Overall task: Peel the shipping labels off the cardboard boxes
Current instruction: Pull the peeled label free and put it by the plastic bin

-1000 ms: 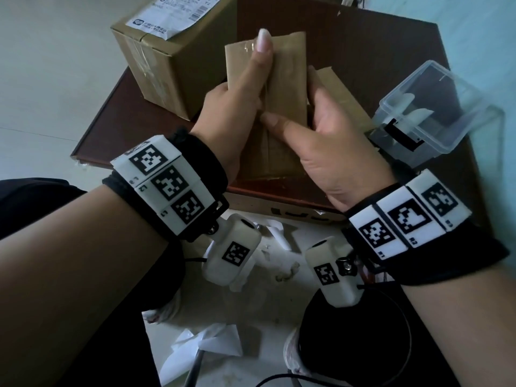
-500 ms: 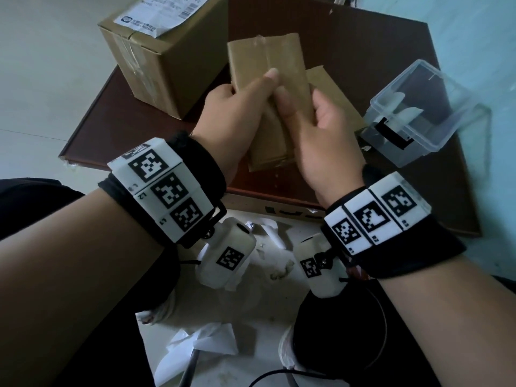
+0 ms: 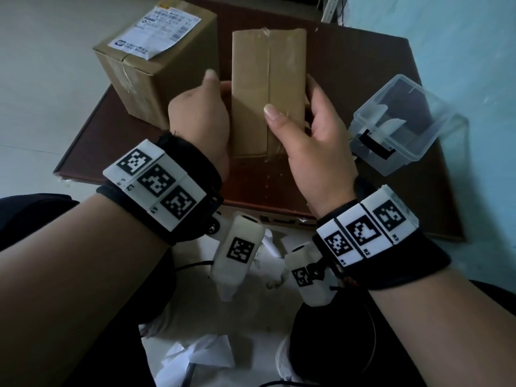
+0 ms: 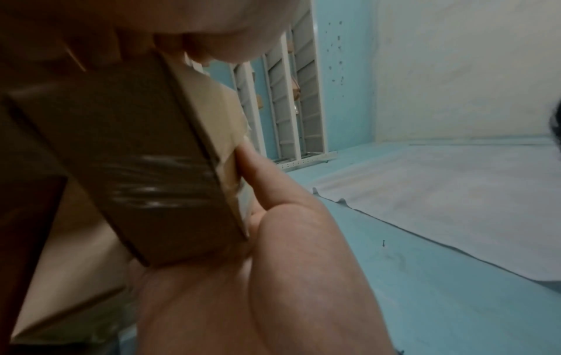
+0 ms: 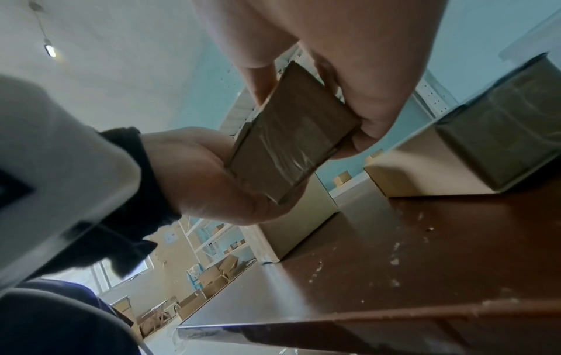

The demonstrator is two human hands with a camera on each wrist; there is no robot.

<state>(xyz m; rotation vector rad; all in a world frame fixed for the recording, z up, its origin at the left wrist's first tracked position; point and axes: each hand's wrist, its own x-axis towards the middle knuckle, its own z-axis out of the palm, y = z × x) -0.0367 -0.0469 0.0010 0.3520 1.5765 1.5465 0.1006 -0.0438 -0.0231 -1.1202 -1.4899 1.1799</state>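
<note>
I hold a small flat cardboard box [image 3: 266, 88] upright above the brown table [image 3: 349, 57], its wide taped face toward me with no label showing on it. My left hand [image 3: 199, 113] grips its left edge, fingers curled behind. My right hand [image 3: 312, 129] grips the right edge, thumb pressed on the front face. The right wrist view shows the small box [image 5: 291, 134] pinched between both hands from below. In the left wrist view the box's [image 4: 136, 156] taped side fills the left. A larger cardboard box [image 3: 167, 88] stands at the back left with a white shipping label [image 3: 156, 33] on top.
A clear plastic container [image 3: 402, 152] holding white peeled pieces sits on the table's right side. Torn white paper scraps [image 3: 201, 356] lie on the floor below the table's near edge. Shelving and more boxes stand against the far blue wall.
The small box has been turned from tilted to upright and square to me. My left index finger has come off its front, and both hands have shifted out to its side edges.
</note>
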